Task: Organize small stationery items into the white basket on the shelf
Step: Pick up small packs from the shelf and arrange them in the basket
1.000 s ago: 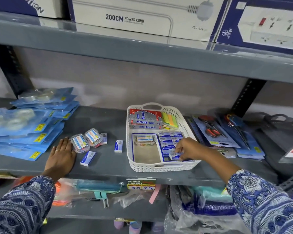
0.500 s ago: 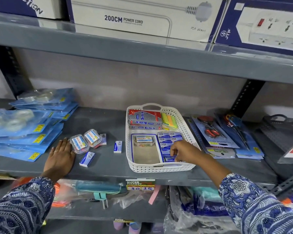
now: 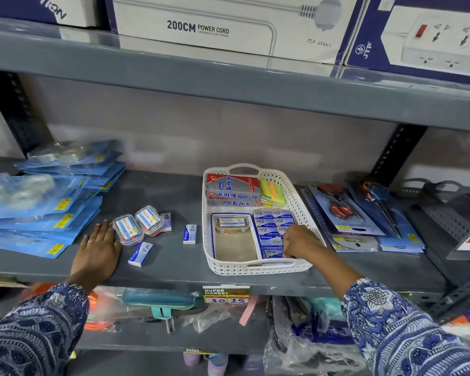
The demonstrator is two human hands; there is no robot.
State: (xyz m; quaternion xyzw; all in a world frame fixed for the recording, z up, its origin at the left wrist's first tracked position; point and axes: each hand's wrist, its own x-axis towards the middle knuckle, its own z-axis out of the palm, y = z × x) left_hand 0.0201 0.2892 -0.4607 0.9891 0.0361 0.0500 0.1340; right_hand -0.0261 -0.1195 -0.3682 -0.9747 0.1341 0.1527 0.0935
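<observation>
The white basket (image 3: 258, 268) stands on the grey shelf (image 3: 174, 270). It holds red-and-silver boxes (image 3: 232, 189), coloured sticky notes (image 3: 273, 192), a clear pin box (image 3: 231, 222) and rows of small blue boxes (image 3: 273, 223). My right hand (image 3: 300, 241) is inside the basket's near right corner, fingers curled down on the nearest small blue box. My left hand (image 3: 98, 251) lies flat and open on the shelf. Beside it sit two clear pin boxes (image 3: 128, 229) and three loose small blue-white boxes (image 3: 141, 253), (image 3: 189, 234), (image 3: 166, 221).
Blue tape packs (image 3: 38, 202) are stacked at the left. Carded scissors (image 3: 342, 210) lie right of the basket, with a dark tray (image 3: 451, 210) beyond. The upper shelf (image 3: 228, 85) overhangs with a power cord carton (image 3: 215, 28). Bagged goods fill the shelf below.
My right hand has gone lower and a little left into the basket's near right corner with the small blue box. My left hand has stayed flat on the shelf.
</observation>
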